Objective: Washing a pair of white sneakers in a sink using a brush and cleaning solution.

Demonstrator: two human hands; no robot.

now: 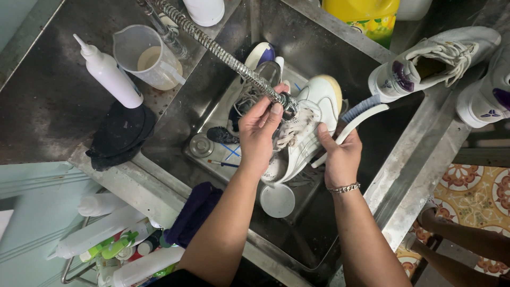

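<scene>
Steel sink (404, 159) fills mid-frame; left hand (258, 135) pinches the hose nozzle (287, 102) over a white shoe (311, 119), right hand (340, 157) clasps a brush (357, 118).

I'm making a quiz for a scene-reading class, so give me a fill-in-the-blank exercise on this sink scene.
1. The left hand holds the nozzle of the flexible metal ____ over the white shoe.
2. The right hand grips a white-handled ____ beside the shoe.
3. The shoe is held above a steel ____.
4. The right wrist wears a chain ____.

Missing words: hose; brush; sink; bracelet
</scene>
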